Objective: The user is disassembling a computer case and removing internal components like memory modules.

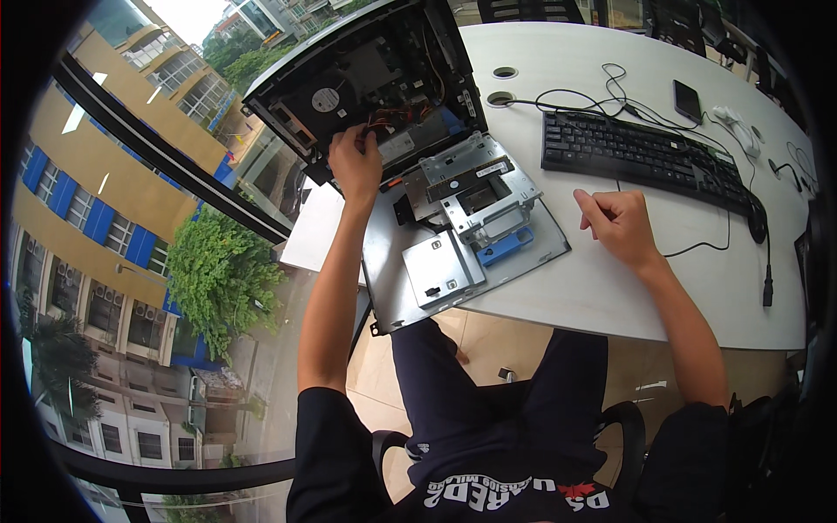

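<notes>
A black desktop computer case stands opened up at the far left of the table. My left hand reaches into it, fingers closed at a bundle of orange and black wires; the fingertips are partly hidden. In front of the case lies its metal panel, bearing a silver drive bracket, a blue latch and a flat silver box. My right hand is held in a loose fist over the table, right of the panel, with nothing visible in it.
A black keyboard lies across the white table at the right, with tangled black cables around it. A phone and a white cable lie behind it. Two round cable holes are near the case. Windows border the left side.
</notes>
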A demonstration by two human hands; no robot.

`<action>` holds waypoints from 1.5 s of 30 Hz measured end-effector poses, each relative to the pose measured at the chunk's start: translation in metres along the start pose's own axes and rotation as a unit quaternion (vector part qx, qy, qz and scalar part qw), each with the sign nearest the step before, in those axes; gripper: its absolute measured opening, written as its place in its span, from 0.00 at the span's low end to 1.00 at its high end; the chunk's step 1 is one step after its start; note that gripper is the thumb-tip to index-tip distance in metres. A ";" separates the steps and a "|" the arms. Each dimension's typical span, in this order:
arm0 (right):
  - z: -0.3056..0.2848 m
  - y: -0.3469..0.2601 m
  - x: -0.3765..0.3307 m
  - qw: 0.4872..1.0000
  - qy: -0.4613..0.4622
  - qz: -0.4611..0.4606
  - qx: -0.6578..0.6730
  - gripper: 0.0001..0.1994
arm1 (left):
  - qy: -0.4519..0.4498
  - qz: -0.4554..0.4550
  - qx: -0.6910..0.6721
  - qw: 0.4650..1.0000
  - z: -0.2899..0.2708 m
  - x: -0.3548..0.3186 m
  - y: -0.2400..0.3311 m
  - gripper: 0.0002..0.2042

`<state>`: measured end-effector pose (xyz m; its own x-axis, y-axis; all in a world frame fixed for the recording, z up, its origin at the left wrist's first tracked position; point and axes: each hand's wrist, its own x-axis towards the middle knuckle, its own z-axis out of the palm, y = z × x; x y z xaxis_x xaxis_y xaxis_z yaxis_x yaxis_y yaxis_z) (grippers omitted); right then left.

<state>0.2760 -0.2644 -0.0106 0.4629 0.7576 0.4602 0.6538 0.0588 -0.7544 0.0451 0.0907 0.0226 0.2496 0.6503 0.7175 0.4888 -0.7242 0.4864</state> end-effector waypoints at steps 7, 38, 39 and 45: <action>-0.001 0.003 -0.001 1.000 0.001 -0.001 0.000 0.25 | 0.045 0.142 0.064 0.987 -0.018 -0.022 0.003 0.10; 0.000 -0.003 -0.001 1.000 0.005 0.007 0.001 0.25 | -0.130 -0.294 -0.483 0.815 -0.024 -0.022 -0.004 0.13; 0.001 -0.002 0.000 1.000 0.008 0.002 0.004 0.24 | -0.128 -0.293 -0.482 0.816 -0.026 -0.023 -0.009 0.13; 0.000 0.001 -0.001 1.000 0.007 0.005 -0.001 0.24 | -0.126 -0.282 -0.457 0.834 -0.034 -0.031 0.004 0.17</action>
<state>0.2767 -0.2649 -0.0119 0.4771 0.7492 0.4595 0.6509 0.0501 -0.7575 0.0113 0.0595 0.0191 0.4201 0.8906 0.1740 -0.2247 -0.0836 0.9708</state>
